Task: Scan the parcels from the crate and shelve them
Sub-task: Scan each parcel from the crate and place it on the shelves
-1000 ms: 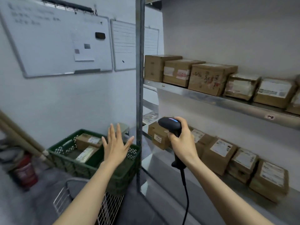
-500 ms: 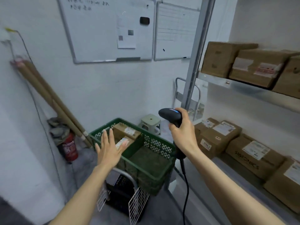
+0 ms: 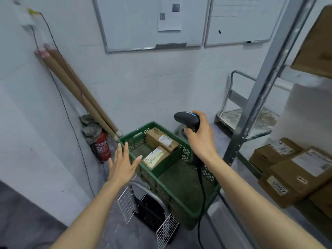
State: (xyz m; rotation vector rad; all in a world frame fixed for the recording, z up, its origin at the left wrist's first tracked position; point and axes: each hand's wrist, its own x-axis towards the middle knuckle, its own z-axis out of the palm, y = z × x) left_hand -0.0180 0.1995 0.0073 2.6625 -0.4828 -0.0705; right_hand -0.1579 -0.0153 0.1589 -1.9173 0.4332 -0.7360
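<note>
Nearest the camera, left hand (image 3: pixel 124 167) spread flat, fingers apart, palm down, holding nothing and touching nothing; poised over the left rim of the green crate (image 3: pixel 181 196). Right hand (image 3: pixel 201 141) wrapped tight around the grip of the black scanner (image 3: pixel 187 120), cable hanging down past the crate's right wall, scanner head pointed leftward and above the crate rather than at any label. Step in hand judged to be the pick of the next parcel. Best done by reaching to the far compartment, behind the crate's divider, where two parcels lie: nearer parcel (image 3: pixel 155 157) tilted against the divider, label up; farther parcel (image 3: pixel 162 140) flat in the far corner, label up. Advisable to take the nearer one first, gripped by its long sides with the label left uncovered, lifted clear of the divider, then turned toward the scanner. Near compartment bare of parcels as far as visible. Crate perched on a wire cart (image 3: pixel 143 207); downward pressure on the rim likely to tip it. Shelf (image 3: pixel 269 81) at right, shelved boxes (image 3: pixel 294 169) already along its lower level.
</note>
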